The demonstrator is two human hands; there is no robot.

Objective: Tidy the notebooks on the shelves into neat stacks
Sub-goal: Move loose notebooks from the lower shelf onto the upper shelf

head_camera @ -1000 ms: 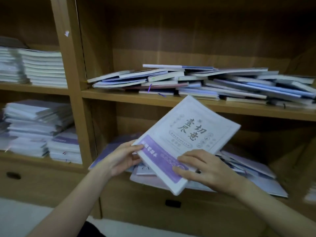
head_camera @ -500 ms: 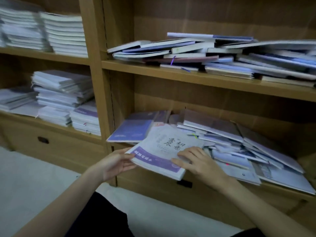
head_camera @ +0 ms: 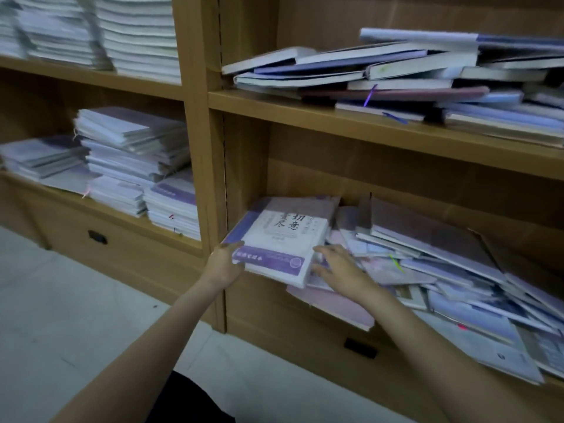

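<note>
A white soft-cover notebook with a purple band and large black characters on its front (head_camera: 279, 244) lies at the left end of the lower right compartment of a light-brown wooden shelf unit (head_camera: 201, 184), resting on top of other notebooks there, its near edge overhanging the shelf front; the left hand (head_camera: 224, 264) grips its near left corner, thumb on the cover above the purple band and fingers hidden underneath; the right hand (head_camera: 338, 267) lies against the notebook's right edge with fingers nearly straight and spread, the fingertips touching the side of the notebook, and I cannot tell whether any finger reaches beneath it; just beside that hand, to the right, a loose heap of purple, pink and white notebooks (head_camera: 442, 276) sprawls across the same compartment, many tilted and sliding over the shelf edge; a pale pink notebook (head_camera: 335, 306) juts out below the right wrist; in the compartment above, a disorderly pile of flat blue, white and maroon notebooks (head_camera: 412, 74) lies overlapping at odd angles; the left compartments hold squared stacks of white and purple notebooks (head_camera: 131, 166), with taller white stacks (head_camera: 122, 32) on the shelf above them; a dark drawer handle (head_camera: 97, 237) shows on the drawer front beneath the left stacks; the floor (head_camera: 61, 315) is pale grey.
</note>
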